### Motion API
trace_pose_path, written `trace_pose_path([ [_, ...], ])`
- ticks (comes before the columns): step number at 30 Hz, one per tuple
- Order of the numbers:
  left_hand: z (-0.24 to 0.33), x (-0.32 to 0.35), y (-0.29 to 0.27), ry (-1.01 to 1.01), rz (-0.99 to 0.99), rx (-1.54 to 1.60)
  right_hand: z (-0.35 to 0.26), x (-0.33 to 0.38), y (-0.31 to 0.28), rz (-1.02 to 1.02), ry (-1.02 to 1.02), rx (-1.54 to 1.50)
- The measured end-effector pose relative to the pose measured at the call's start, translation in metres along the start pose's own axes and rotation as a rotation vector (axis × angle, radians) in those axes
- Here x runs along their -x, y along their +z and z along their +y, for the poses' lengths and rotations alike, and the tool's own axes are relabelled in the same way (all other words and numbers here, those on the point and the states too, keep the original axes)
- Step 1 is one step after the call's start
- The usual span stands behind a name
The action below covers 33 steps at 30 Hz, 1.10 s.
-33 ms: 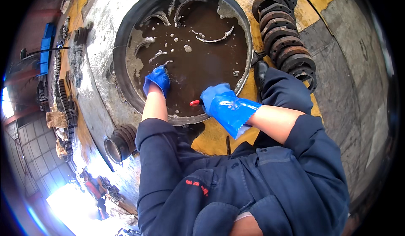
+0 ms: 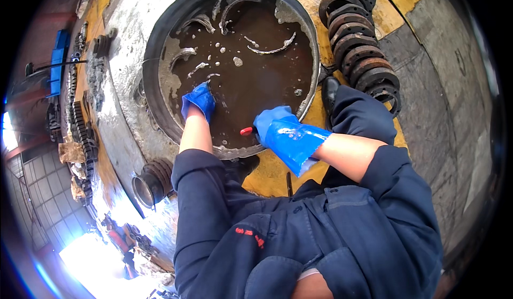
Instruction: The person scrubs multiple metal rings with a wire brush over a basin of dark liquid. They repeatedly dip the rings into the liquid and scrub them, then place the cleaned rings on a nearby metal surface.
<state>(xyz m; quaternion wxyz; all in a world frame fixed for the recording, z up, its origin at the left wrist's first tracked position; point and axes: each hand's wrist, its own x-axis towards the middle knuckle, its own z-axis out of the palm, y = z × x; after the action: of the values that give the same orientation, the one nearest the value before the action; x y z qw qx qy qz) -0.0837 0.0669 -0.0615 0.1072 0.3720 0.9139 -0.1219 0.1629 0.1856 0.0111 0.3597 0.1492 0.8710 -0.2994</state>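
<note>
A wide round black tub holds murky brown liquid, with several curved, ring-like metal parts partly breaking its surface. My left hand, in a blue rubber glove, reaches down into the liquid near the tub's left side. Its fingers are under the surface, so whether they grip anything is hidden. My right hand, gloved in blue too, is closed over the near right part of the tub. From its fist sticks out the red handle end of a tool whose other end I cannot see.
A long row of dark, rusty ring-shaped metal parts lies to the right of the tub. Stacked metal rings sit at its lower left. Chain-like metal parts line the far left. My black shoe stands beside the tub.
Small ripples and a thin curved piece by my left fingertips look slightly different. Both hands stay in nearly the same place.
</note>
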Motion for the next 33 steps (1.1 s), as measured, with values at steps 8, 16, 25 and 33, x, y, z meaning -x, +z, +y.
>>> trace_pose_path([
  [8, 0.008, 0.012, -0.011, 0.013, 0.023, -0.065, -0.001, 0.015, -0.011, 0.015, 0.004, -0.045],
  [16, -0.01, 0.073, -0.06, 0.031, -0.049, 0.22, 0.006, -0.001, 0.004, 0.222, -0.028, -0.141],
  [25, 0.008, 0.119, -0.05, -0.281, -0.32, 1.68, 0.018, -0.01, -0.025, 0.319, 0.025, -0.366],
  [33, 0.011, 0.106, -0.025, -0.185, 0.003, 0.728, 0.044, -0.056, -0.027, 0.585, -0.029, -1.068],
])
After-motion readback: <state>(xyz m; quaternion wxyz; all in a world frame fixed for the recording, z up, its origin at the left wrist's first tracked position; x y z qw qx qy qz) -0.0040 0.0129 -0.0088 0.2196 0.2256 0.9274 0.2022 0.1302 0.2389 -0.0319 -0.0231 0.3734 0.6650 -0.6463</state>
